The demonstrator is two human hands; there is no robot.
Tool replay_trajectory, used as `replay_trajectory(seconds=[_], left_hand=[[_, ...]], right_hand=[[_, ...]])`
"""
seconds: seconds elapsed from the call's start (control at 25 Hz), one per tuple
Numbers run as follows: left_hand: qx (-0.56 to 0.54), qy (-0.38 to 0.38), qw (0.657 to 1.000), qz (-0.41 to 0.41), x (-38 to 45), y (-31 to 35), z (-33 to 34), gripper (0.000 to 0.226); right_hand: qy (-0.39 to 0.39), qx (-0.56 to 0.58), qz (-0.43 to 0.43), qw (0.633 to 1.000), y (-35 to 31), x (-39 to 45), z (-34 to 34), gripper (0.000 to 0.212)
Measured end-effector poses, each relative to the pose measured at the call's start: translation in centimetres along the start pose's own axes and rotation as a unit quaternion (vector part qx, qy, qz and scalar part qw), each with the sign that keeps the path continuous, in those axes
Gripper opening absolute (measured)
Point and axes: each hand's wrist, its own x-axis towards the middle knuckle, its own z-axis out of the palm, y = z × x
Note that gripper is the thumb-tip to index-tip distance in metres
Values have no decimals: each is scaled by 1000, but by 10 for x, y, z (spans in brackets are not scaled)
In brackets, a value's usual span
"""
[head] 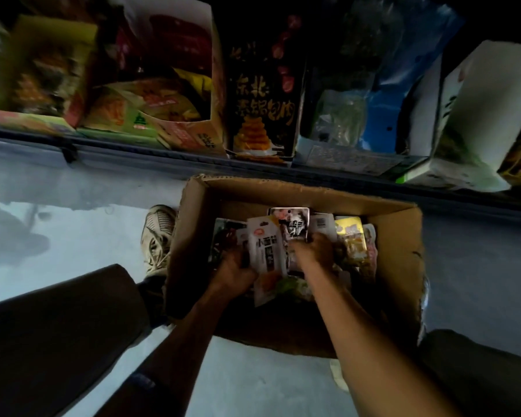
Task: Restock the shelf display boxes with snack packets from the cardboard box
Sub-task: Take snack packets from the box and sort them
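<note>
An open cardboard box [400, 236] sits on the floor between my knees, holding several snack packets. My left hand [233, 273] grips a white packet with an orange base [265, 254], held upright. My right hand [316, 251] reaches in beside it, fingers curled on a black-and-white packet [294, 225]. A yellow packet [351, 239] lies at the box's right side. Above, the low shelf carries display boxes: an orange-and-white one [193, 127] with packets inside, a black one [260, 100], a blue one [382, 115] and a white one [475, 115].
The grey shelf edge [133, 152] runs across the view just beyond the carton. My shoe [157, 236] stands against the carton's left wall. My dark trouser legs [51, 332] flank the carton. Pale floor [73, 236] lies to the left.
</note>
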Motion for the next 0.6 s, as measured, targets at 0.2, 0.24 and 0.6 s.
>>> replay_trajectory(seconds=[0.2, 0.24, 0.6], left_hand=[[-13, -30, 998, -56, 6, 21, 19, 42], [-47, -30, 996, -73, 8, 24, 22, 34], [9, 156, 986, -53, 10, -5, -20, 37]], right_hand=[[-120, 14, -125, 985, 14, -14, 22, 12], [-155, -32, -157, 975, 28, -4, 31, 20], [-39, -179, -302, 935, 4, -16, 1, 48]])
